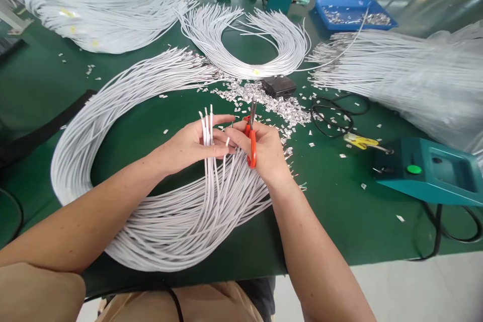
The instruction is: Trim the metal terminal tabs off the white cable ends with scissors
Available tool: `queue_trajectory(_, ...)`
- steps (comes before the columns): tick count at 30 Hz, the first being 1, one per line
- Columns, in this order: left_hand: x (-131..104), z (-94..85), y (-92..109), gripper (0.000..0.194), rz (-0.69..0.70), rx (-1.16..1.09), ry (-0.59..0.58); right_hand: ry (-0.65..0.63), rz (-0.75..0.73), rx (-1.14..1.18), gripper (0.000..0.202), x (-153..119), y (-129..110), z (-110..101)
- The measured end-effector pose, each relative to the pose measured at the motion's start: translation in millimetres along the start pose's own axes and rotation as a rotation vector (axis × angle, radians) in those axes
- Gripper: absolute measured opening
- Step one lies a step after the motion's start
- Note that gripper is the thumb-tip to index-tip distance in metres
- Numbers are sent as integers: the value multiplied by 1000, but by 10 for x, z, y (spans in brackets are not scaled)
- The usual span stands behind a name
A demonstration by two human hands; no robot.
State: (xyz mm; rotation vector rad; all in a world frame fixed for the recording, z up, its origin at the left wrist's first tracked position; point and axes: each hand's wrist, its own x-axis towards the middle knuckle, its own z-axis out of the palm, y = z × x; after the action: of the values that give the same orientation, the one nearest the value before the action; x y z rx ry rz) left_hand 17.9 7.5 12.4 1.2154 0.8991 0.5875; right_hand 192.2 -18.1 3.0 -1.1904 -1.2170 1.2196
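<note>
Several white cables (209, 171) stand up between the thumb and fingers of my left hand (188, 146), their ends pointing upward. My right hand (262, 148) holds red-handled scissors (252, 147), blades upward, against its palm. The fingertips of both hands meet near one shorter cable end, and what the right fingertips pinch is partly hidden. A large curved bundle of white cables (71, 151) loops round on the green table (317, 226), and its near end lies under my hands. Small cut pieces (264, 98) are heaped beyond my hands, beside a black block (279, 86).
Further back lie a second cable coil (252, 68) and a big bundle (113, 10). A blue tray (350, 22) holds small metal parts. To the right are wrapped cables (407, 70), a teal machine (430, 166), a yellow-handled tool (360, 142) and black cords. A person is partly visible at the far edge.
</note>
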Motion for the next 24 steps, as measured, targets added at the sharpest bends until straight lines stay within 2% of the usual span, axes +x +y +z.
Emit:
queue_trajectory(1, -5, -19, 5, 70, -36, -37, -52, 29, 15, -40, 20, 3, 8, -15)
queue_trajectory(3, -15, -50, 19, 69, -93, -102, -97, 193, 11, -229, 15, 6, 25, -50)
queue_trajectory(5, -20, -67, 34, 73, -121, -136, -84, 372, -73, -461, 11, -2, 35, -73)
queue_trajectory(6, -21, -69, 39, 75, -127, -144, -68, 416, -134, -540, 11, -10, 35, -76)
queue_trajectory(10, -17, -54, 36, 82, -134, -148, -45, 391, -312, -650, 21, -44, 20, -57)
queue_trajectory(13, -21, -37, 24, 78, -144, -113, -30, 464, -356, -747, 20, -41, 9, -62)
queue_trajectory(15, -26, -27, 22, 73, -150, -101, -2, 414, -299, -698, 9, -29, 5, -65)
queue_trajectory(17, -31, -18, 28, 69, -160, -94, 6, 288, -170, -562, 19, -19, -1, -56)
queue_trajectory(20, -34, -9, 45, 73, -173, -81, 20, 128, 54, -368, 30, -16, -24, -41)
queue_trajectory(24, -35, 5, 60, 77, -172, -80, 38, -105, 182, -135, 26, -16, -56, -73)
